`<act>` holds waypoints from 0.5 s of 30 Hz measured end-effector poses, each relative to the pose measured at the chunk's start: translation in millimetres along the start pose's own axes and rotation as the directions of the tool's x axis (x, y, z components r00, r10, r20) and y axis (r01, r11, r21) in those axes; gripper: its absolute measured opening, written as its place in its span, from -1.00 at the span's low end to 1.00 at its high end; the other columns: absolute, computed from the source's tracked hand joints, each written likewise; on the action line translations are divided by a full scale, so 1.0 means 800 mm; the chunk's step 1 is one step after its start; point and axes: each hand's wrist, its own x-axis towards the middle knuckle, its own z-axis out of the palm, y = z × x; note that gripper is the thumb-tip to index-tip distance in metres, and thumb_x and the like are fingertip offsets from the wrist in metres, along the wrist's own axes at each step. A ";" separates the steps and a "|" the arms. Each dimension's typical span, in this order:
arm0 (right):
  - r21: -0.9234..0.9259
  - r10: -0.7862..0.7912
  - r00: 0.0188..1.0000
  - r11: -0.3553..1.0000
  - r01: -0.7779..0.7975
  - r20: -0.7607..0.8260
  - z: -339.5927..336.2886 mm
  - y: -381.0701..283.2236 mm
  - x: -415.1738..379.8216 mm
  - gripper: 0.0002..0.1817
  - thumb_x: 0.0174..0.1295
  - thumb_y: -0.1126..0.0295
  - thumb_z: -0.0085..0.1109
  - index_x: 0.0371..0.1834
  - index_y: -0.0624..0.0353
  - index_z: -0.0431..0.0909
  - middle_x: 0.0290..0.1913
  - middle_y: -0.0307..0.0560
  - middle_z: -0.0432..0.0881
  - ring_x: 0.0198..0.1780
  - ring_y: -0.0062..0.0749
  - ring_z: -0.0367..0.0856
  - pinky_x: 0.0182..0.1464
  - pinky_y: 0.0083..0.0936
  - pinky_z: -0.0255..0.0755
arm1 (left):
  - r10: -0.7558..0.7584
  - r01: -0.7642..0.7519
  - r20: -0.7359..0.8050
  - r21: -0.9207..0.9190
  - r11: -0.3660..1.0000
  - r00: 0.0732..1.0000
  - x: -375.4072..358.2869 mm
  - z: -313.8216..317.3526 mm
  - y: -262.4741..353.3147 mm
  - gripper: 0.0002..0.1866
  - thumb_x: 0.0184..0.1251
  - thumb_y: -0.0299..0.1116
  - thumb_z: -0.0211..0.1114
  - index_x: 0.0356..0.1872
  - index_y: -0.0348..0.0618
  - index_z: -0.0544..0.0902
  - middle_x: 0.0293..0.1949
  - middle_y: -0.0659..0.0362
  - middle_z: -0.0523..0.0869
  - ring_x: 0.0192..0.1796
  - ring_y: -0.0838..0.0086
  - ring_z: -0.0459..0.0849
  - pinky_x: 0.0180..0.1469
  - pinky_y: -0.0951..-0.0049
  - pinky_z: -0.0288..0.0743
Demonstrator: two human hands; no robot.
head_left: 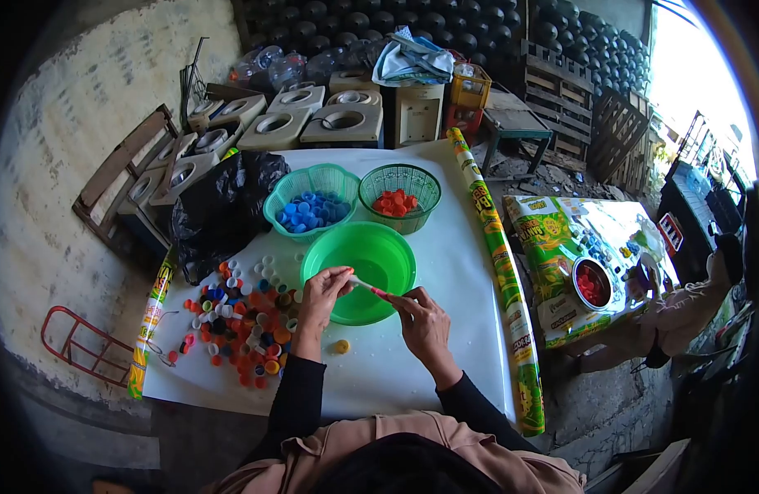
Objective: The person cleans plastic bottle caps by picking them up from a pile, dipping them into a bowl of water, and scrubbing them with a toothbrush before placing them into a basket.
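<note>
Over the green basin (400, 255), my left hand (323, 295) is closed with a small orange-red piece, seemingly a bottle cap (351, 271), showing at its fingertips. My right hand (425, 325) pinches a slim white and red toothbrush (370, 287), whose white end meets the left fingers; its bristles cannot be made out. Loose bottle caps (246, 325) of many colours are heaped left of my left forearm. A single yellowish cap (342, 347) lies between my wrists. Behind the basin, a pale green basket (274, 206) holds blue caps, and a darker green basket (433, 191) holds orange-red ones.
A black plastic bag (215, 214) rests at the white table's (462, 362) back left. Rolled printed sheeting (499, 272) edges the right side. Another person (684, 317) works at a side table (552, 317) with a bowl of red caps (592, 284). A red metal frame (83, 346) stands left.
</note>
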 end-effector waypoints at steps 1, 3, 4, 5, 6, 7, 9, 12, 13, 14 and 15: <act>0.004 -0.008 1.000 1.000 0.008 0.009 -0.003 0.001 0.002 -0.80 0.28 0.35 0.35 -0.10 -0.23 0.83 -0.28 -0.31 0.66 -0.34 -0.31 0.67 -0.35 -0.35 0.49 | 0.020 -0.020 -0.016 0.021 1.000 1.000 0.000 0.001 -0.001 -0.78 0.54 -0.36 0.27 -0.01 -0.32 0.69 -0.19 0.16 0.77 -0.19 0.56 0.73 -0.12 0.60 0.63; 0.013 -0.023 0.999 1.000 0.023 0.028 -0.012 0.000 0.009 -0.80 0.28 0.35 0.34 -0.10 -0.24 0.83 -0.28 -0.31 0.65 -0.34 -0.30 0.68 -0.34 -0.35 0.49 | 0.041 -0.041 -0.043 0.009 0.999 0.998 0.002 -0.001 -0.006 -0.77 0.54 -0.36 0.27 0.00 -0.33 0.68 -0.18 0.16 0.77 -0.20 0.58 0.71 -0.12 0.59 0.62; -0.027 0.015 1.000 1.000 -0.014 0.026 -0.016 -0.002 0.014 -0.78 0.27 0.37 0.33 -0.10 -0.24 0.83 -0.29 -0.31 0.65 -0.34 -0.30 0.68 -0.34 -0.34 0.49 | 0.052 -0.052 -0.056 0.004 0.999 0.997 0.004 -0.002 -0.010 -0.77 0.54 -0.36 0.27 0.01 -0.34 0.68 -0.18 0.16 0.76 -0.20 0.59 0.70 -0.11 0.59 0.62; -0.073 0.004 1.000 0.997 -0.002 0.023 -0.015 0.003 0.021 -0.77 0.26 0.38 0.31 -0.10 -0.25 0.83 -0.27 -0.30 0.64 -0.30 -0.30 0.68 -0.34 -0.33 0.51 | 0.061 -0.059 -0.067 0.032 0.998 0.996 0.007 -0.005 -0.013 -0.76 0.54 -0.36 0.27 0.01 -0.35 0.68 -0.18 0.16 0.76 -0.20 0.59 0.69 -0.12 0.59 0.61; -0.120 -0.006 1.000 0.993 0.008 0.018 -0.011 0.008 0.029 -0.76 0.26 0.40 0.29 -0.10 -0.25 0.82 -0.25 -0.28 0.63 -0.27 -0.31 0.68 -0.33 -0.32 0.52 | 0.070 -0.066 -0.075 0.061 0.996 0.995 0.011 -0.009 -0.017 -0.76 0.54 -0.36 0.27 0.01 -0.35 0.68 -0.18 0.16 0.75 -0.21 0.60 0.68 -0.12 0.59 0.61; -0.149 -0.038 0.999 0.988 0.040 0.019 -0.007 0.010 0.039 -0.75 0.25 0.40 0.28 -0.11 -0.25 0.83 -0.26 -0.27 0.63 -0.28 -0.30 0.67 -0.33 -0.32 0.52 | 0.081 -0.073 -0.080 0.091 0.993 0.993 0.014 -0.011 -0.016 -0.76 0.54 -0.36 0.27 0.01 -0.36 0.67 -0.18 0.16 0.75 -0.21 0.61 0.67 -0.13 0.59 0.60; -0.212 -0.103 0.994 0.972 0.105 0.024 0.001 0.016 0.054 -0.75 0.24 0.40 0.27 -0.11 -0.25 0.83 -0.28 -0.26 0.61 -0.31 -0.29 0.65 -0.34 -0.31 0.52 | 0.067 -0.063 -0.062 0.066 0.996 0.996 0.020 -0.012 -0.010 -0.76 0.55 -0.36 0.26 0.01 -0.37 0.67 -0.18 0.16 0.74 -0.22 0.62 0.65 -0.14 0.59 0.60; -0.209 -0.125 0.966 0.962 0.174 0.226 0.016 0.029 0.061 -0.74 0.23 0.41 0.25 -0.12 -0.23 0.83 -0.30 -0.23 0.60 -0.34 -0.25 0.62 -0.35 -0.28 0.51 | 0.048 -0.050 -0.071 -0.018 0.999 0.996 0.025 -0.008 -0.006 -0.76 0.56 -0.36 0.25 0.01 -0.36 0.68 -0.22 0.18 0.73 -0.24 0.62 0.66 -0.15 0.58 0.60; -0.159 -0.108 0.969 0.976 0.146 0.224 0.013 0.023 0.060 -0.76 0.22 0.41 0.26 -0.13 -0.19 0.82 -0.28 -0.23 0.63 -0.30 -0.22 0.66 -0.33 -0.28 0.53 | 0.046 -0.050 -0.082 -0.052 0.997 0.996 0.028 -0.008 -0.005 -0.76 0.56 -0.35 0.24 0.01 -0.36 0.68 -0.23 0.19 0.73 -0.25 0.61 0.66 -0.16 0.58 0.60; -0.132 -0.104 0.981 0.983 0.126 0.163 0.012 0.019 0.060 -0.77 0.22 0.41 0.27 -0.13 -0.18 0.82 -0.26 -0.24 0.64 -0.29 -0.22 0.67 -0.33 -0.28 0.54 | 0.015 -0.019 -0.084 -0.048 0.999 0.996 0.033 -0.012 -0.007 -0.75 0.57 -0.33 0.23 0.01 -0.33 0.68 -0.23 0.20 0.73 -0.25 0.61 0.67 -0.15 0.58 0.61; -0.101 -0.096 0.990 0.989 0.106 0.100 0.012 0.017 0.057 -0.77 0.22 0.40 0.28 -0.13 -0.17 0.82 -0.25 -0.24 0.65 -0.27 -0.22 0.69 -0.32 -0.28 0.54 | -0.014 0.011 -0.085 -0.040 0.999 0.996 0.039 -0.020 -0.016 -0.74 0.58 -0.30 0.22 0.02 -0.31 0.68 -0.23 0.21 0.73 -0.25 0.60 0.68 -0.14 0.58 0.62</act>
